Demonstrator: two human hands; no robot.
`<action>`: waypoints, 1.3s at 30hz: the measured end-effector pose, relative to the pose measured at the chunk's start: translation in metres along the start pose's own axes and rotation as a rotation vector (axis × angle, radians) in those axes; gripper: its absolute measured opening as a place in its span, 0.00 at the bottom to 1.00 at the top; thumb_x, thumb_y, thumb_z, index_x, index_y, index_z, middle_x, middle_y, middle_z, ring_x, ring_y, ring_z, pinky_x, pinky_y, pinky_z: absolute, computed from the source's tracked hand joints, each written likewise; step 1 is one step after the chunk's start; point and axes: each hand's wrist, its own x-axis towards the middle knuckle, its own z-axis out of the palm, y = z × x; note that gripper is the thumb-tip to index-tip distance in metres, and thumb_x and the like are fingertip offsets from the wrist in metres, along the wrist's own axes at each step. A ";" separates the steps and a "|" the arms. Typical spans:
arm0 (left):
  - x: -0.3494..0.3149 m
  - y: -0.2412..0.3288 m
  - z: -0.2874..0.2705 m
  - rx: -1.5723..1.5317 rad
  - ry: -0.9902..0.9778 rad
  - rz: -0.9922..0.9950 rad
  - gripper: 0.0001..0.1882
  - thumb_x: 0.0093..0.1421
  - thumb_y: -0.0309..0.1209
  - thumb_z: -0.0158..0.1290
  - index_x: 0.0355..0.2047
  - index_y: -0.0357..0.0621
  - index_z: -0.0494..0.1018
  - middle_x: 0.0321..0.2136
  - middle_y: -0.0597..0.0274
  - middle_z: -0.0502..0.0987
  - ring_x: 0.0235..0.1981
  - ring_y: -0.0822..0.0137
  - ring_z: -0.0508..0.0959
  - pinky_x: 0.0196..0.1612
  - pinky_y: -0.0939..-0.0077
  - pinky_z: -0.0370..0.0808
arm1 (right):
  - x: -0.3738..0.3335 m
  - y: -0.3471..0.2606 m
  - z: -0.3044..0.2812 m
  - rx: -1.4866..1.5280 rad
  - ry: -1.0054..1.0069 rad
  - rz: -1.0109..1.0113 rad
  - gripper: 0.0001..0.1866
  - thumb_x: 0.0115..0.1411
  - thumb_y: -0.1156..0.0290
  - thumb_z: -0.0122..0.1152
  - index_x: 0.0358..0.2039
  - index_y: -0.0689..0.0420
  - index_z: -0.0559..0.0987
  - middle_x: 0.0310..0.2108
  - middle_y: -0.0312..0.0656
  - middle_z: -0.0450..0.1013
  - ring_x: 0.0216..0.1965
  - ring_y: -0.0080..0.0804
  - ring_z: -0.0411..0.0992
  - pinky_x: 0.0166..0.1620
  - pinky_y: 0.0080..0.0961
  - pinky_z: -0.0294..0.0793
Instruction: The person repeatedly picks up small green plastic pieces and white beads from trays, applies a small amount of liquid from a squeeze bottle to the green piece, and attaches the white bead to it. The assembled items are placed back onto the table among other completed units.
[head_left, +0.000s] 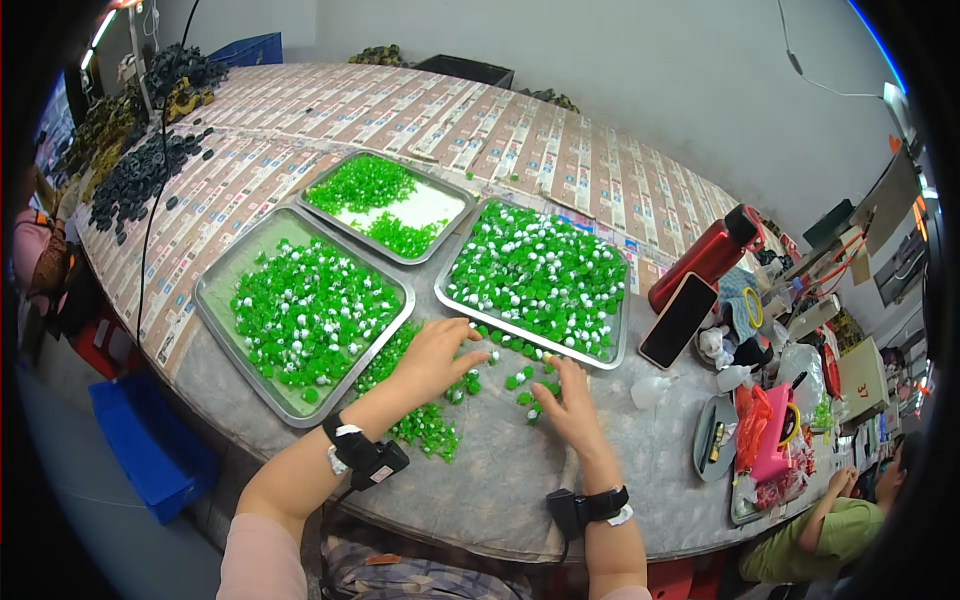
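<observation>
Two bare hands over a grey-topped table (690, 520). The left hand (435, 357) is spread, thumb parted from forefinger; hand and forearm hide part of a loose strip of small green pieces (425, 430) beside the left tray (228, 262). The right hand (572, 405) is likewise open, its fingertips beside green-and-white pieces (520, 380) lying between the hands, below the right tray (622, 350); whether it touches them cannot be told. At lower right, a co-worker (830, 535) is partly obscured by the dark fisheye rim
</observation>
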 end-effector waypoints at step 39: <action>0.020 0.007 0.037 0.099 -0.200 0.242 0.26 0.47 0.38 0.51 0.44 0.39 0.60 0.40 0.49 0.67 0.44 0.53 0.66 0.47 0.65 0.61 | 0.019 -0.010 0.028 0.091 0.105 -0.158 0.30 0.48 0.55 0.54 0.44 0.64 0.63 0.43 0.53 0.63 0.46 0.46 0.60 0.48 0.33 0.58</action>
